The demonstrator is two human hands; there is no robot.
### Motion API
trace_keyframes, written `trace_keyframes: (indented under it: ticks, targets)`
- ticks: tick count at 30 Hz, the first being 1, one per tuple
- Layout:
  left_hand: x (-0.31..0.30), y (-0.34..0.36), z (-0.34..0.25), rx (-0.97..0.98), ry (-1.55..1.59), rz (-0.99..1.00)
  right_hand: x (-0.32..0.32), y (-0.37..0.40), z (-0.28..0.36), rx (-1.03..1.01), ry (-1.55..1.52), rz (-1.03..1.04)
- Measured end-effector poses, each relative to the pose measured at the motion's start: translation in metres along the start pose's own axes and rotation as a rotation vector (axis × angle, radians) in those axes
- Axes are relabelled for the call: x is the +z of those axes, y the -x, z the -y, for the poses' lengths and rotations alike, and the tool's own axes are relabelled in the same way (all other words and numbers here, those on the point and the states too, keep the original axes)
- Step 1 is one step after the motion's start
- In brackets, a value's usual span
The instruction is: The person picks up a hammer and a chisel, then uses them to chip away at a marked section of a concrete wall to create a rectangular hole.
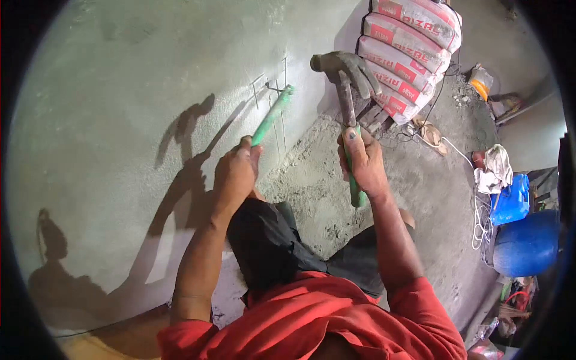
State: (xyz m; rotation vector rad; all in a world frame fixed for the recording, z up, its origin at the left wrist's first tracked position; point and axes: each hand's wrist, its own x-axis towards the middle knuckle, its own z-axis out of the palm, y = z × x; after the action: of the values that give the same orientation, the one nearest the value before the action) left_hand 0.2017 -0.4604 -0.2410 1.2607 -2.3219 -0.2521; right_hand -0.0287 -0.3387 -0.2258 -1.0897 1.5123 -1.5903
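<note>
Grey wall (120, 120) ahead: my left hand (234, 174) clenches one chisel (271, 117), my right hand (363, 162) clenches one hammer (346, 96); five sacks (405, 42) stacked; one drum (528, 243), contents hidden.

A grey, rough-plastered wall (120, 78) fills the left side, lit hard from the right so dark shadows fall across it. The floor (432, 198) is loose grey sand and dust. Cement sacks (414, 42) are stacked against the wall's corner. At the right stand a blue drum (528, 243) and a blue container (511, 201), with a white cloth (495, 165) and a white cable (477, 210); further back is something yellow (480, 81), perhaps a can.
</note>
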Motion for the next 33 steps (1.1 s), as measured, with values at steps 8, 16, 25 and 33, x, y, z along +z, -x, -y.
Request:
trace_keyframes:
  ticks: [8,16,25,33]
  targets:
    - [0.009,-0.011,0.026,-0.130,0.077,0.044,0.017,-0.004,-0.005,-0.148,-0.035,-0.035]
    - [0.022,-0.014,0.028,-0.049,0.208,0.008,0.043,-0.059,-0.060,-0.042,0.489,0.051]
    - [0.025,0.034,-0.011,-0.151,0.281,0.202,-0.007,-0.017,-0.063,-0.016,0.184,0.042]
    - [0.011,0.002,0.014,-0.174,0.132,0.047,-0.007,-0.001,-0.042,-0.014,0.008,0.108]
